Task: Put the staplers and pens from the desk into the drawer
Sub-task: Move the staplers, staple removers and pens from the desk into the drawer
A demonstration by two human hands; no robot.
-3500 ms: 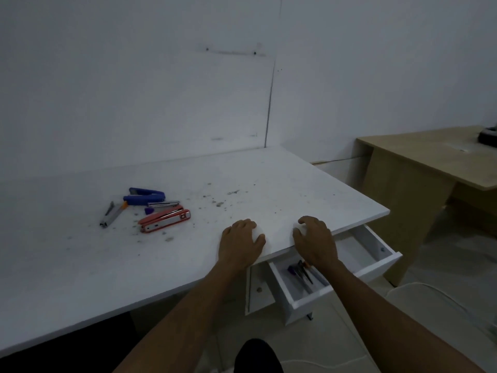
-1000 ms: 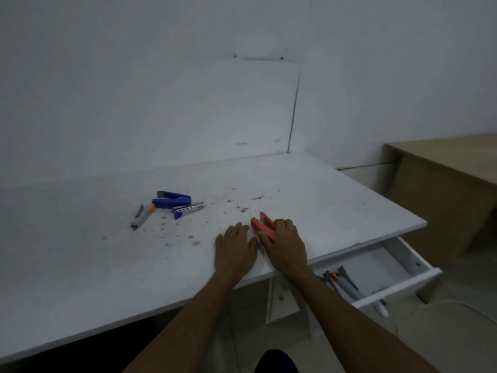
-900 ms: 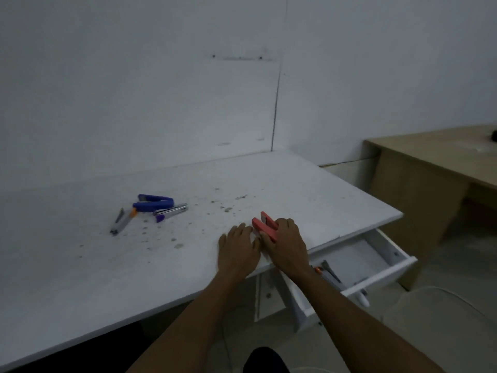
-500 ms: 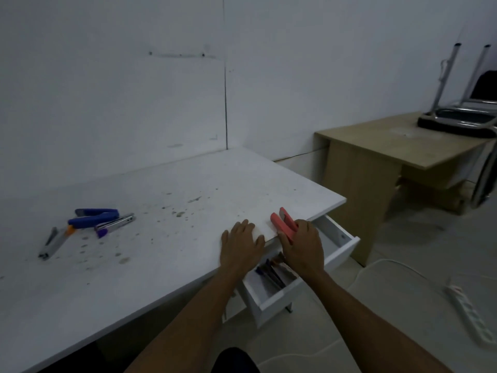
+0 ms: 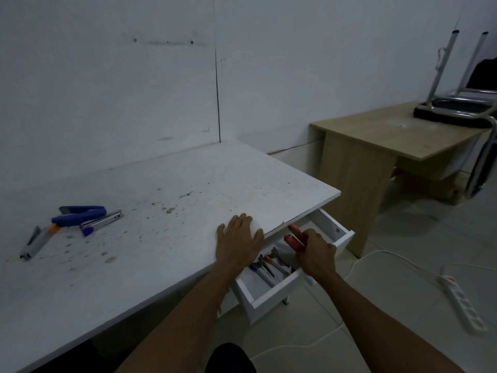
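White desk (image 5: pixel 166 205) with open drawer (image 5: pixel 293 288) below its front edge. Left hand (image 5: pixel 238 244) flat at the edge; right hand (image 5: pixel 317 255) grips red stapler (image 5: pixel 294 239) above the drawer; blue stapler (image 5: pixel 79 215) lies far left.

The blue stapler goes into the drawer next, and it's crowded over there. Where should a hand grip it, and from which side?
Probably from above, pinching the blue stapler across its long sides near mid-body. It lies flat with its jaws slightly parted, so squeezing top to base may close it. A purple-tipped pen lies close along its near side, so that finger must slip between them.
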